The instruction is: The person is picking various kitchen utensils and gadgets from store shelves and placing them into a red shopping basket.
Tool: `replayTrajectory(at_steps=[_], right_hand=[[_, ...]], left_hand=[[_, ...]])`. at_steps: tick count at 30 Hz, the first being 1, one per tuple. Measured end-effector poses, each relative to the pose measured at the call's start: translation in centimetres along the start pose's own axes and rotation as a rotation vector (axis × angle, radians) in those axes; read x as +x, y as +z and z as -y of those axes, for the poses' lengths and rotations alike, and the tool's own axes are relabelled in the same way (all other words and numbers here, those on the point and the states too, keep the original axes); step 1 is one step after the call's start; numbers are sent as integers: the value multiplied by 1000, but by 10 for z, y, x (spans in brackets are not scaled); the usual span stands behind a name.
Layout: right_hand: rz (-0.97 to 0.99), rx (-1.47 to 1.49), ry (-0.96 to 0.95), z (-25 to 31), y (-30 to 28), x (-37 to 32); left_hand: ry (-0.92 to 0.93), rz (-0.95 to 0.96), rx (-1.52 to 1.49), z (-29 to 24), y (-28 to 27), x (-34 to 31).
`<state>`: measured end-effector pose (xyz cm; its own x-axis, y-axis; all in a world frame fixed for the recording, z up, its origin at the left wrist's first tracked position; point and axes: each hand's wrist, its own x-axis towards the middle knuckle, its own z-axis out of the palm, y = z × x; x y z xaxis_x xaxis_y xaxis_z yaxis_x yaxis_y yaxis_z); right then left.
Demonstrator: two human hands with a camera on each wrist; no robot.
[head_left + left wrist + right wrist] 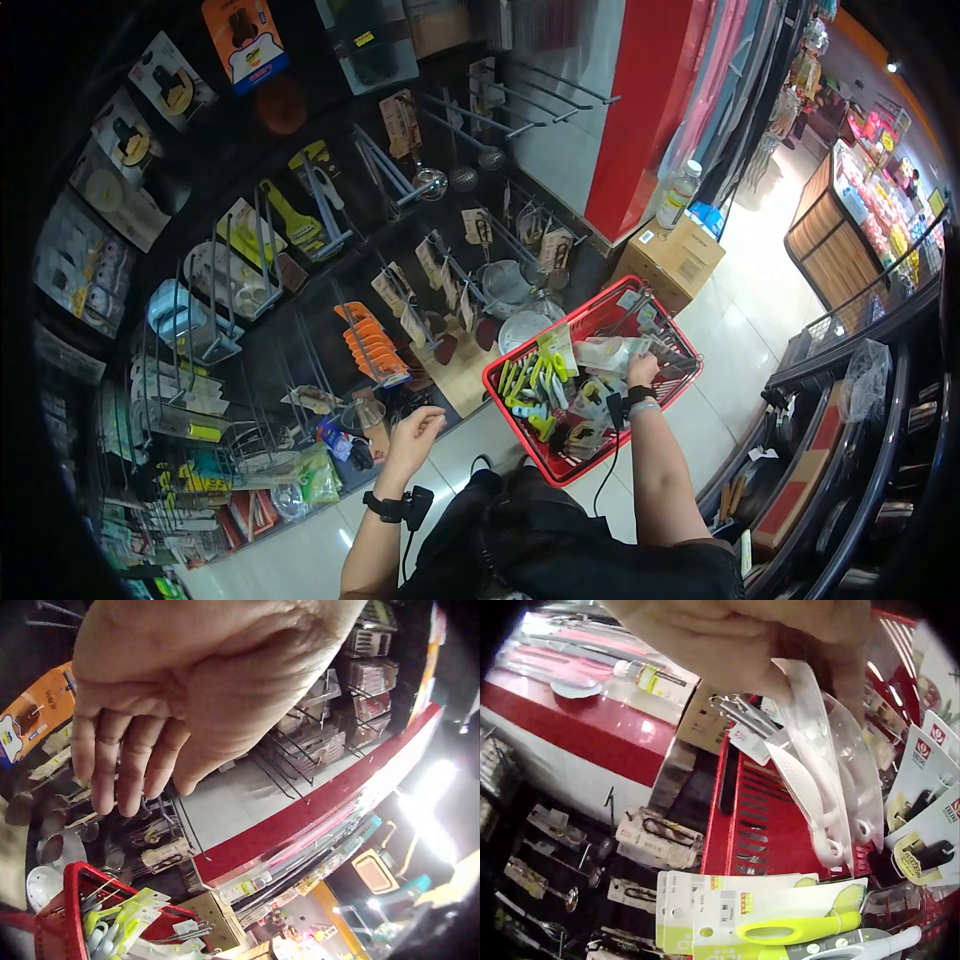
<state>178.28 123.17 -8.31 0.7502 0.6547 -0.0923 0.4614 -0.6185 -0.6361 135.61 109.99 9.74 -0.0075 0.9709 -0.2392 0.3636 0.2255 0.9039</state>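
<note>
Head view: pinching a clear pack (607,352) of white utensils with the right hand (643,370), inside the red basket (603,314). Lies to the left of that hand, running leftward from the fingertips, long axis roughly crosswise to the right forearm rather than in line with it. Looks in the right wrist view like a grasp near one end, free end pointing toward the green-handled tools (799,928) on cards. Has a second clear pack (860,769) close alongside; impossible to tell whether held in the same grip. Has metal-handled utensils (751,716) just beyond the right hand, and black-handled tools (934,853) on cards across the pack from these. Carries nothing in the left hand (413,440), relaxed with loosely bent fingers, well to the left of the basket and apart from it, near the hanging orange utensils (370,345). Clearly nearer, then, to the right hand; reachable by the left only by crossing the basket's rim and the green handles. Seems, as a judgement, to hinge on that crosswise lie: keeping the free end clear of the neighbouring cards.
</note>
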Motion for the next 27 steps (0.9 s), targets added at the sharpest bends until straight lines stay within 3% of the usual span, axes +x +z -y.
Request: replayTrajectory(at_steps=[2, 6, 8, 10, 12, 13, 16, 17, 20, 24, 25, 27], right_hand=[[120, 20, 85, -15, 8, 5], [130, 97, 211, -36, 9, 12], [19, 58, 87, -60, 20, 23], [108, 92, 80, -50, -3, 12], [20, -3, -5, -65, 5, 18], [42, 32, -26, -69, 5, 21], [42, 140, -77, -62, -9, 5], [-12, 137, -140, -66, -6, 1], [177, 205, -248, -56, -13, -26], [673, 371, -463, -27, -20, -90], [757, 256, -507, -5, -31, -112], [924, 148, -568, 15, -37, -143]], left_hand=[[1, -22, -33, 8, -2, -3], [-6, -89, -105, 19, -5, -7], [17, -159, -54, 19, -8, -8], [34, -251, 2, 22, -14, -10], [14, -383, 107, 29, -21, -12], [101, -481, 120, 31, -22, -13], [110, -637, 67, 50, -31, -9], [44, -668, 27, 30, -34, -12], [-6, -653, 15, 53, -43, -6], [18, -701, -33, 69, -54, 10], [17, -703, -39, 69, -60, 17], [270, -793, 329, 67, -77, 33]])
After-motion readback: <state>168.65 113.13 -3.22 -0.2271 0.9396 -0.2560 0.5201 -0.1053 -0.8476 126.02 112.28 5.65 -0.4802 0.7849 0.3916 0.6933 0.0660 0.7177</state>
